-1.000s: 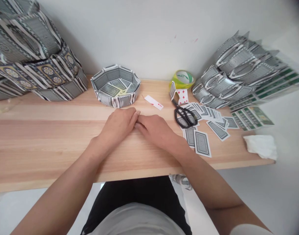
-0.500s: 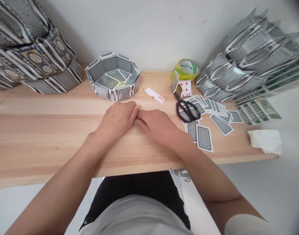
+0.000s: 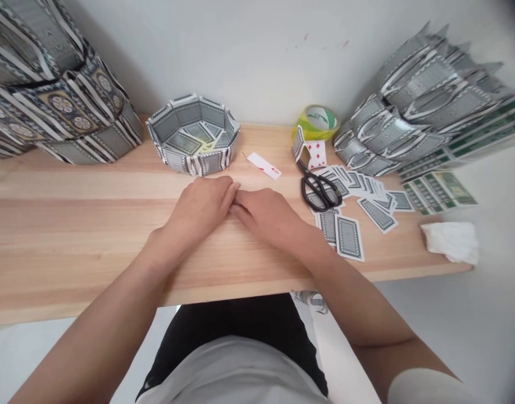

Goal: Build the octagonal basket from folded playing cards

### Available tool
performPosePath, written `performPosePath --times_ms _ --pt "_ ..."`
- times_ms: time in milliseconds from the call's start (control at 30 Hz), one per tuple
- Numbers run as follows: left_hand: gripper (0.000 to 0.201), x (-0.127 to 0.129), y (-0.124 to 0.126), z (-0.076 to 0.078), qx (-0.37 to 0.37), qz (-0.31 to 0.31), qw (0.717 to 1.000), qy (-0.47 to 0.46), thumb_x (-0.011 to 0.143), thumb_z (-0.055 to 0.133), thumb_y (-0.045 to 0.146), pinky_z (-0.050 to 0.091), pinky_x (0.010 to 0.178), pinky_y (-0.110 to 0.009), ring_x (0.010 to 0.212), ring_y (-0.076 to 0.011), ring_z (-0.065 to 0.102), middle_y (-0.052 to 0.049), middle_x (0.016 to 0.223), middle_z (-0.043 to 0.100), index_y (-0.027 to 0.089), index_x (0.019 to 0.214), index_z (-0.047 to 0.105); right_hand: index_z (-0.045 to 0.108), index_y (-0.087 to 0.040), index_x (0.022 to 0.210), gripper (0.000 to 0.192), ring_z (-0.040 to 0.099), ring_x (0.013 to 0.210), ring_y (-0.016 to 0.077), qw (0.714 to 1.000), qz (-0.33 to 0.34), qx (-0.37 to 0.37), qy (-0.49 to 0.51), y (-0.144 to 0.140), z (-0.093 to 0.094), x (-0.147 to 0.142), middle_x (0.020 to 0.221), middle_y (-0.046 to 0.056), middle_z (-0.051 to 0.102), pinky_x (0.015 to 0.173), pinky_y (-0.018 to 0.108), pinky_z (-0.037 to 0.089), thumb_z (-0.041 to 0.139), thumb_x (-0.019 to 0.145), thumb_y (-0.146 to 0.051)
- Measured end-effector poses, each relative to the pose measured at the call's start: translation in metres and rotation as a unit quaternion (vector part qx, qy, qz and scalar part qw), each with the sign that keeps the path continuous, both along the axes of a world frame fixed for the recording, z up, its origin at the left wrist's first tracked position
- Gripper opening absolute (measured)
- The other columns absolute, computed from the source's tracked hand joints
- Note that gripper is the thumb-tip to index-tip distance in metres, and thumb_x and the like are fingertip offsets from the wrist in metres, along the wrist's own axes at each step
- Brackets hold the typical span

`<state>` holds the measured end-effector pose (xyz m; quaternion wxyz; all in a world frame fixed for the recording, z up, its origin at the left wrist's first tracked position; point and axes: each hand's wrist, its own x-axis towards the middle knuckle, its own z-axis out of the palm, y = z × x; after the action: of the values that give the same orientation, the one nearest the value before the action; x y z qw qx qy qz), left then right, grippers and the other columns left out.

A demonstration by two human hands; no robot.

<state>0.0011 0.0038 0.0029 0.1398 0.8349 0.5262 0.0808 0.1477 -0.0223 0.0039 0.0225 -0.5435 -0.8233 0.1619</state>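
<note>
White wall backs a pale wooden desk (image 3: pixel 72 235) that runs across the head view, its near edge above the person's lap.

Both hands lie palm down on the bare wood near the middle of the desk. The left hand (image 3: pixel 200 209) and the right hand (image 3: pixel 269 216) meet at their fingertips, fingers stretched flat and slightly together, neither one curled round anything. Whether a card or scrap lies pressed beneath the fingertips cannot be told, since the hands cover that spot.

Just beyond the hands stands an eight-sided bowl (image 3: pixel 194 134) built from folded playing cards, grey backs outward, open at the top. Near it, to the right, a single red card (image 3: pixel 264 166) lies face up and flat on the wood, well within reach of the right hand but not touched.

Further right, black scissors (image 3: pixel 320 189) rest closed on a fan of loose cards (image 3: pixel 358 196), most of them face down. Behind the scissors a folded card with red diamonds leans against a yellow-green tape roll (image 3: pixel 317 122).

Stacks of finished card pieces (image 3: pixel 413 123) pile up at the far right, and larger woven card baskets (image 3: pixel 59 101) fill the far left. A crumpled white tissue (image 3: pixel 451 241) sits at the desk's right end.
</note>
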Motion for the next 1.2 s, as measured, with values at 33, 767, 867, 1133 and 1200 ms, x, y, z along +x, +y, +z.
performPosePath --times_ms 33,767,867,1133,1200 --pt "0.035 -0.0004 0.0003 -0.0007 0.002 -0.001 1.0 -0.007 0.096 0.033 0.031 0.029 0.06 -0.03 0.061 -0.0183 0.049 -0.004 0.064 0.055 0.019 0.069 0.053 0.063 -0.016 0.105 0.029 0.066 0.086 0.0226 1.0 -0.001 0.003 0.002 0.0003 -0.0008 0.0001 0.098 0.009 0.072 0.067 0.028 0.036 0.04 0.098 -0.032" --pt "0.036 -0.0027 0.0024 -0.0062 0.062 -0.013 0.996 -0.063 0.096 0.034 0.032 0.031 0.059 -0.029 0.061 -0.017 0.05 -0.004 0.066 0.06 0.018 0.07 0.055 0.065 -0.016 0.106 0.034 0.063 0.082 0.0201 0.998 0.005 0.04 0.048 0.0023 -0.0082 0.0026 0.097 0.009 0.072 0.069 0.028 0.035 0.035 0.099 -0.032" --pt "0.036 -0.0026 0.0028 -0.0063 0.062 -0.011 0.996 -0.066 0.096 0.034 0.031 0.03 0.059 -0.029 0.061 -0.0169 0.05 -0.003 0.066 0.059 0.018 0.069 0.054 0.065 -0.016 0.105 0.035 0.063 0.08 0.02 0.997 0.01 0.051 0.052 0.0022 -0.0094 0.003 0.095 0.009 0.072 0.067 0.028 0.034 0.035 0.099 -0.032" --pt "0.035 -0.0031 0.0032 -0.0062 0.053 -0.012 0.996 -0.069 0.095 0.035 0.031 0.028 0.059 -0.029 0.059 -0.0159 0.047 -0.002 0.063 0.056 0.019 0.067 0.051 0.065 -0.016 0.104 0.031 0.064 0.083 0.0192 0.998 0.006 0.038 0.049 0.0019 -0.0079 0.0027 0.096 0.009 0.072 0.068 0.027 0.035 0.038 0.099 -0.03" --pt "0.035 -0.0029 0.0026 -0.0054 0.05 -0.011 0.996 -0.067 0.095 0.034 0.031 0.029 0.058 -0.029 0.059 -0.0159 0.047 -0.002 0.064 0.056 0.019 0.067 0.051 0.065 -0.016 0.103 0.031 0.064 0.082 0.0193 0.998 0.007 0.039 0.053 0.0019 -0.007 0.0026 0.096 0.009 0.072 0.068 0.027 0.035 0.038 0.099 -0.029"
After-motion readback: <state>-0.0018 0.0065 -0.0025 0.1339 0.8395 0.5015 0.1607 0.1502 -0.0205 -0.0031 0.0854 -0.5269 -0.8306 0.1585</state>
